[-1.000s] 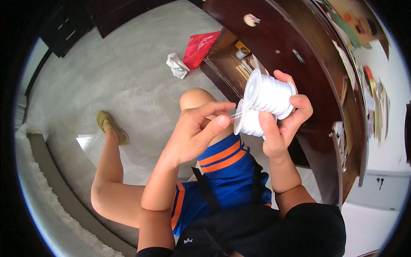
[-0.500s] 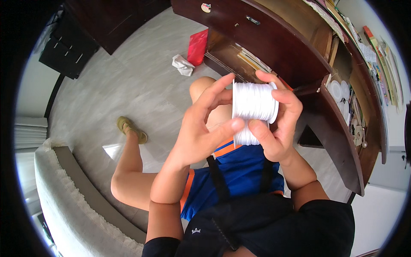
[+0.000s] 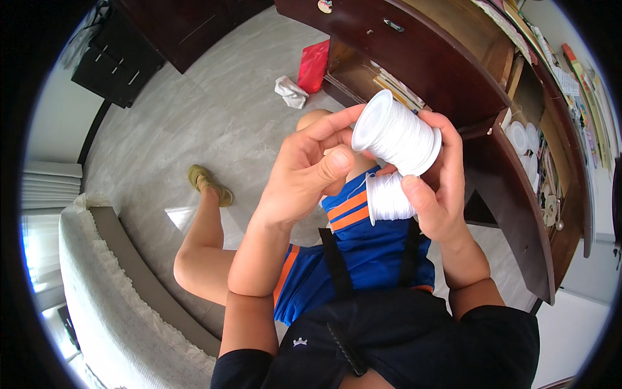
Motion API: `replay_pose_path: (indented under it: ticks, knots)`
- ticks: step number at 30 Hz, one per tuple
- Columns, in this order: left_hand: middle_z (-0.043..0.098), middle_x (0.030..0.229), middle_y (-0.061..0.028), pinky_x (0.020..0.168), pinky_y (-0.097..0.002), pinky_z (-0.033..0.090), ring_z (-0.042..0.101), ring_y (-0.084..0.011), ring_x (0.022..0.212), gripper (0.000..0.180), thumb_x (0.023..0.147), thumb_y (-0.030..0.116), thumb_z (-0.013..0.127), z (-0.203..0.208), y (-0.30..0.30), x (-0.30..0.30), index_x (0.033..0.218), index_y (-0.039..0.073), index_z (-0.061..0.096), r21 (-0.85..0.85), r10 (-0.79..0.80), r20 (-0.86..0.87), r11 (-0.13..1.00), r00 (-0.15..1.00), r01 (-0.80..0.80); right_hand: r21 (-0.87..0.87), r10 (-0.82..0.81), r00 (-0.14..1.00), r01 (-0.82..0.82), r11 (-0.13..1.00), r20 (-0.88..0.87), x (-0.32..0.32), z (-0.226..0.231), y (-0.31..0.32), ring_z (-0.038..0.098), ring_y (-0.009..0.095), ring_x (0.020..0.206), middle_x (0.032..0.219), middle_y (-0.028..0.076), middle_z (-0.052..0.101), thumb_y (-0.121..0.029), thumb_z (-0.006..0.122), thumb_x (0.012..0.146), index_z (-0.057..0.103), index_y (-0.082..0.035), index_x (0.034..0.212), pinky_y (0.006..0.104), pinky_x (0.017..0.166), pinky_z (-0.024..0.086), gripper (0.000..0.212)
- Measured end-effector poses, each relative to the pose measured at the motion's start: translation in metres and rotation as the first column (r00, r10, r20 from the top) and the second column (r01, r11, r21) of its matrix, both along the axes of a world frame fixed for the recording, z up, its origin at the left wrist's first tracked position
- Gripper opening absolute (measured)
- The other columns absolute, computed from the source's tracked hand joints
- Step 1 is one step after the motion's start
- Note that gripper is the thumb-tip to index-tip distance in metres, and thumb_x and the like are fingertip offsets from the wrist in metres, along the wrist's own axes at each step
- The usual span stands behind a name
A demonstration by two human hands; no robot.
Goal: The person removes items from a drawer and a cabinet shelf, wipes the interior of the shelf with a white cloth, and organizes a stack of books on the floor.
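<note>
Two spools of white cord are in my hands above my lap. The larger upper spool (image 3: pixel 398 136) is tilted, its round end flange turned up and to the left. Just below it, a smaller spool (image 3: pixel 390 196) lies on its side against it. The fingers of my left hand (image 3: pixel 301 165) reach to the upper spool's left flange and partly behind it, while the thumb stands off it. My right hand (image 3: pixel 444 178) is closed round the right side of both spools, its thumb on the smaller one. The right fingers are partly hidden behind the upper spool.
A dark wooden desk (image 3: pixel 440 55) with open compartments stands ahead and to the right, holding papers and white spools (image 3: pixel 518 137). A red bag (image 3: pixel 314 67) and a crumpled white cloth (image 3: pixel 291 92) lie on the floor. A light-covered seat (image 3: pixel 110 305) is at the left.
The upper spool has tilted so its left flange faces up and left. My left thumb has come off the spools. The lower spool shows more. The whole view has shifted slightly.
</note>
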State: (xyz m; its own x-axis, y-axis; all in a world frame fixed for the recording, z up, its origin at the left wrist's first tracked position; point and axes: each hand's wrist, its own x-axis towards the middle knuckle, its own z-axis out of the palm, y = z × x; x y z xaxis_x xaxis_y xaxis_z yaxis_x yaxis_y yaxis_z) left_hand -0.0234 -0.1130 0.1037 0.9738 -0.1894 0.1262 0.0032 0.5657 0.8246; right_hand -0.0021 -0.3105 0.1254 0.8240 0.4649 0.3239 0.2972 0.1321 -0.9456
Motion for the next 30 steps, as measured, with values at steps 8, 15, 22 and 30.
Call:
replay_pose_path:
  ticks: [8,15,22,30]
  knots:
    - [0.061,0.072,-0.0002,0.062,-0.0234,0.042,0.052,-0.0072,0.067,0.025,0.084,0.024,0.069,-0.034,0.036,0.032,0.079,0.0,0.066,0.379,-0.337,0.111,0.884,0.935,0.273,0.344,0.517,0.691,-0.389,0.855,-0.505,0.0,0.017,-0.021,0.065,0.026,0.083,0.106,0.014,0.055,-0.002,0.053,0.067,0.027,-0.003,0.136,0.0358,0.074,0.052,0.073]
    - [0.058,0.067,-0.0102,0.055,-0.0321,0.043,0.052,-0.0262,0.058,0.011,0.079,0.014,0.068,0.061,-0.021,0.033,0.076,0.005,0.064,0.842,-0.169,0.434,0.426,0.885,-0.331,-0.381,0.119,0.989,-0.144,0.913,-0.089,-0.003,0.016,-0.072,0.056,0.016,0.094,0.116,0.011,0.049,-0.006,0.058,0.077,0.039,-0.002,0.129,0.0298,0.079,0.048,0.055]
    - [0.057,0.07,-0.0068,0.052,-0.0252,0.04,0.054,-0.013,0.059,0.011,0.074,0.006,0.075,0.055,-0.078,-0.011,0.077,0.001,0.066,0.561,-0.013,0.525,0.757,0.851,-0.334,-0.06,-0.077,0.963,0.096,0.994,0.257,-0.031,0.024,-0.11,0.05,0.025,0.103,0.119,0.018,0.043,-0.012,0.061,0.077,0.041,0.0,0.124,0.0327,0.086,0.043,0.052]
    - [0.053,0.073,-0.0054,0.057,-0.0255,0.038,0.049,-0.0137,0.063,0.013,0.073,0.006,0.077,0.106,-0.141,0.013,0.07,0.002,0.065,0.557,-0.371,0.383,0.823,0.846,0.109,-0.239,-0.249,0.885,0.361,0.902,0.394,-0.058,0.091,-0.183,0.054,0.025,0.104,0.114,0.019,0.05,-0.01,0.065,0.074,0.041,-0.008,0.126,0.0346,0.077,0.049,0.057]
